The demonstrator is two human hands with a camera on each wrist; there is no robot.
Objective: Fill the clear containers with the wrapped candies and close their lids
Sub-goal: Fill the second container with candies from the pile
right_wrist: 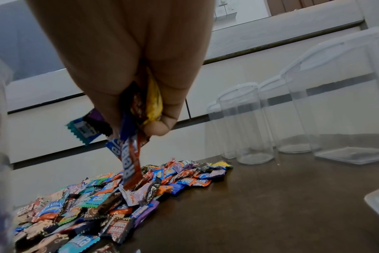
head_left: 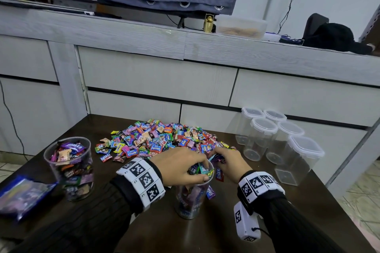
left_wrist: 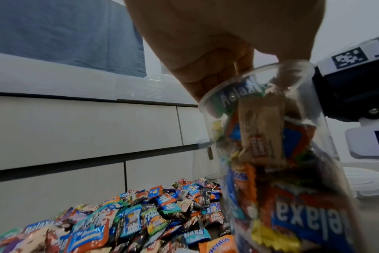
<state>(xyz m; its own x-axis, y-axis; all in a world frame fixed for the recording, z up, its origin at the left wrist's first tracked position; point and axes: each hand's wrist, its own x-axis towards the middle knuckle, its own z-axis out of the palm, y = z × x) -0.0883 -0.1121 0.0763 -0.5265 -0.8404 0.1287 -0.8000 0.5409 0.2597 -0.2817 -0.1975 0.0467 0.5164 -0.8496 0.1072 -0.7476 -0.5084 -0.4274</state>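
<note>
Left hand (head_left: 181,167) sits over the near jar (head_left: 192,197), fingers curled into its mouth, pushing candies down; whether they pinch one I cannot tell. Right hand (right_wrist: 128,68), just right of it, has fingers pressed together round a small bunch of candies (right_wrist: 130,150), lifted off the near edge of the pile (head_left: 164,139) mid-table. These wrappers look light, crinkly and slick, so a bunched pinch probably beats single picks, though loose ends may slip. The jar looks thin, stiff and tall, likely tippy: steady it at the rim. A full jar (head_left: 68,168) stands left; five lidded empties (head_left: 287,141) wait far right.
</note>
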